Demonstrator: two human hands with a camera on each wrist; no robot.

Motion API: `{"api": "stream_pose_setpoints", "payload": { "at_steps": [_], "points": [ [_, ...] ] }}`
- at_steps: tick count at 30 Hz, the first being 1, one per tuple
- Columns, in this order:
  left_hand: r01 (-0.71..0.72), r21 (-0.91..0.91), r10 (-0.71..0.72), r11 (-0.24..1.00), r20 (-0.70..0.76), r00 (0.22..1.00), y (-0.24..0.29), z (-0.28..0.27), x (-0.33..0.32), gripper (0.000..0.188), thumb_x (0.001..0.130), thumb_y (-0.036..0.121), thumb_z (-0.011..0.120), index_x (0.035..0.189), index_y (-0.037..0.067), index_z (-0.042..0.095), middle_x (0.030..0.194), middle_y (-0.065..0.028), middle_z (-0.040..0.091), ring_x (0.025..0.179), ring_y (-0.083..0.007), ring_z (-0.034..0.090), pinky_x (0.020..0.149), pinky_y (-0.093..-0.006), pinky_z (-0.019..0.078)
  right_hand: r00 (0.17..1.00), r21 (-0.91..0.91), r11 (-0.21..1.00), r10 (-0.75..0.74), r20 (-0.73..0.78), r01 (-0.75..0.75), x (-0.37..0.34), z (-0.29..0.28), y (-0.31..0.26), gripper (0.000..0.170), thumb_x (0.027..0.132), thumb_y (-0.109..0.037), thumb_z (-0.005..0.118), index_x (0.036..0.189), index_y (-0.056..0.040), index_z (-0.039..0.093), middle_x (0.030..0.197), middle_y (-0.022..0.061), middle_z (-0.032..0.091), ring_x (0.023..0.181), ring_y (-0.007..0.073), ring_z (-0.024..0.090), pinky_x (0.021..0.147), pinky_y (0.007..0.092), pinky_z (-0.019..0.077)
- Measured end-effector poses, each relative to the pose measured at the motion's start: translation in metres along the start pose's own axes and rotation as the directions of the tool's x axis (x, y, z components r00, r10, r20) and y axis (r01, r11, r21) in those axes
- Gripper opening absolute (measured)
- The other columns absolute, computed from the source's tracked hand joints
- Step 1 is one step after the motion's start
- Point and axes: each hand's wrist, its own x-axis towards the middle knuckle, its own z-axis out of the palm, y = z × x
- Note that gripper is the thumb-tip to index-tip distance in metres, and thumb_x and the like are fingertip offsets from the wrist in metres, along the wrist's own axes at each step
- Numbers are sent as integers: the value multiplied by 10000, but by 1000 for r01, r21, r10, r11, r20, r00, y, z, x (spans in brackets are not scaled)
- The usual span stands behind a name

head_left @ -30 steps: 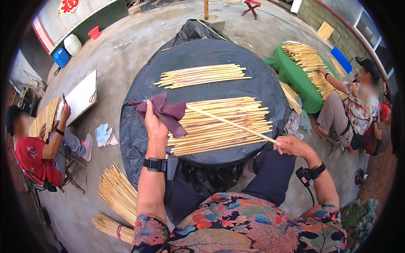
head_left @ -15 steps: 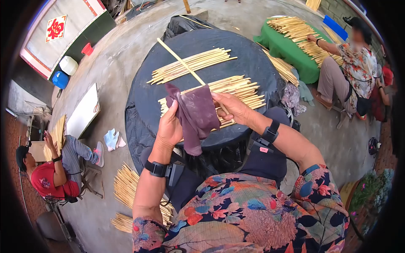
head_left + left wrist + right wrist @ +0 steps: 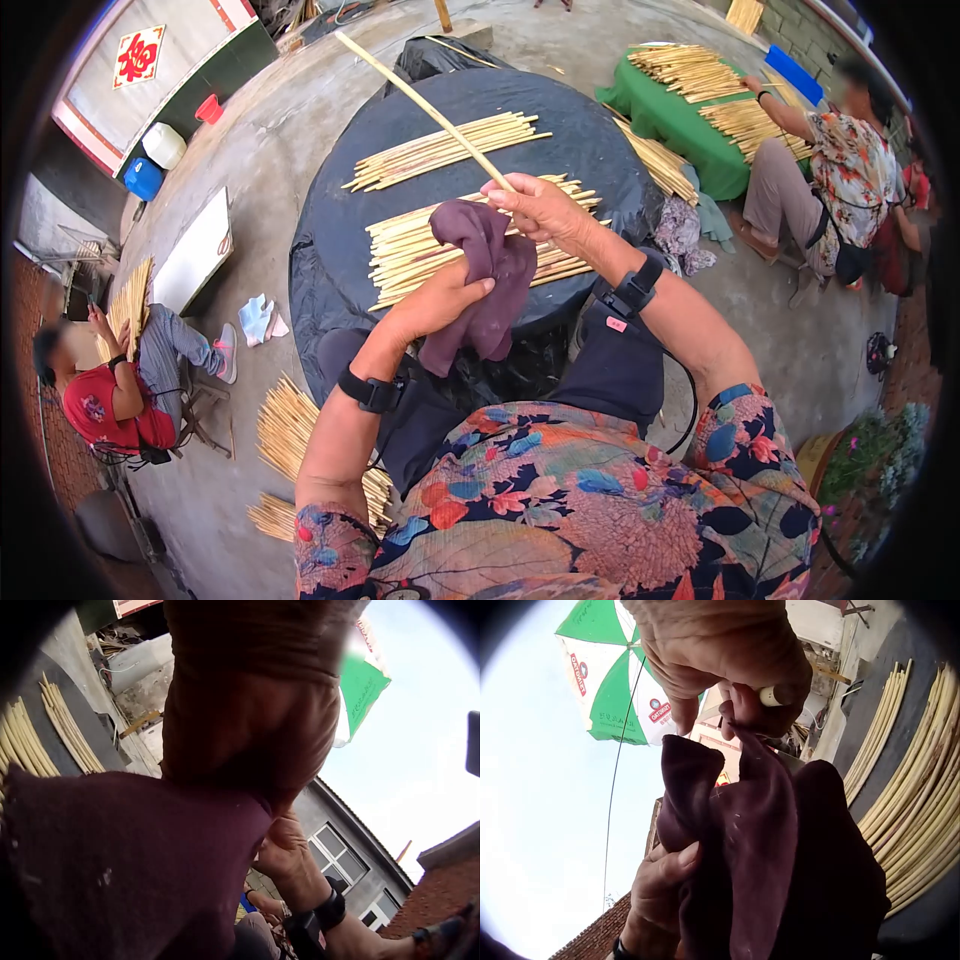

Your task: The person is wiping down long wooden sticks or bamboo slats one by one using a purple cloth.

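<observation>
In the head view my left hand [image 3: 440,300] grips a crumpled purple cloth [image 3: 495,265], thumb over its folds, in front of the table's near edge. My right hand [image 3: 545,215] pinches the near end of a long pale stick [image 3: 425,107], just above the cloth. The stick slants up and away to the left, over the rows on the table. Its cut end [image 3: 774,695] pokes out between the right fingers in the right wrist view. The cloth [image 3: 135,862] fills the lower left wrist view, below the left hand [image 3: 251,712].
A round table [image 3: 330,230] covered in black plastic bears a far row of sticks [image 3: 445,150] and a thicker near row [image 3: 400,255]. More stick bundles [image 3: 285,425] lie on the floor at left. One person [image 3: 115,400] sits at left, another [image 3: 850,165] beside a green-covered table [image 3: 650,100].
The stick first stretched rightward from the cloth, then swung to point away through it. Now it reaches farther over the table, the right hand is higher, and the left hand has turned.
</observation>
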Motion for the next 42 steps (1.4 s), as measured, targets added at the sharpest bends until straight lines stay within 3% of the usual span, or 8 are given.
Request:
{"api": "stream_pose_setpoints", "payload": {
  "at_steps": [2,8,13,15,18,29,39,42],
  "points": [
    [51,506,-38,861,-35,999,3,1,4,300,843,156,465,1053,-57,445,972,-244,547,908,-324,544,788,-348,417,997,-185,983,-11,-71,-2,-1,5,1,394,741,-331,667,975,-42,537,751,5,523,485,25,395,376,169,276],
    [15,593,93,805,-151,984,0,17,10,246,810,160,520,932,-38,442,862,-251,553,795,-383,547,702,-397,421,980,-492,866,-163,-110,89,-5,20,27,346,716,-269,685,904,-12,550,749,34,550,659,71,498,535,194,388],
    [-16,62,27,998,-191,981,-9,12,0,489,828,247,544,1197,-23,371,1038,-192,534,940,-263,539,759,-339,427,949,15,993,-103,-298,113,-3,16,13,113,826,-163,542,824,-58,500,639,-26,459,474,17,380,349,166,236],
    [-28,-573,9,819,-36,999,-25,8,-2,581,881,433,413,1265,8,315,1144,-140,483,1043,-227,479,859,-322,394,942,59,985,-134,-308,159,1,14,8,107,841,-162,523,844,-58,500,651,-21,477,473,17,386,352,165,244],
    [69,-740,-64,669,35,997,-52,8,2,640,879,515,326,1269,8,306,1151,-157,469,1072,-236,456,908,-341,361,956,269,944,-119,-268,192,4,23,0,113,871,-172,480,876,-60,492,685,-2,515,465,32,395,357,166,255],
    [-115,-927,50,356,-104,993,-39,23,2,612,883,521,275,1230,23,356,1208,-144,442,1036,-268,510,842,-432,461,990,441,889,-84,-113,126,-13,76,-17,208,906,-211,409,1002,-42,481,836,33,580,627,58,530,363,158,278],
    [-211,-973,-67,95,-218,974,-58,17,13,360,894,302,414,1092,8,475,1040,-116,555,914,-210,574,807,-323,489,971,-69,980,174,-166,-188,-18,52,43,149,893,-199,425,937,-71,486,638,-42,469,420,7,334,329,168,186],
    [-245,-935,-157,255,-291,944,-55,20,14,357,882,305,445,1097,21,477,1058,-98,545,922,-173,564,777,-300,488,983,46,997,68,-171,-61,-11,59,33,158,896,-201,427,943,-62,485,665,-35,489,442,8,372,327,163,209]
  ]
}}
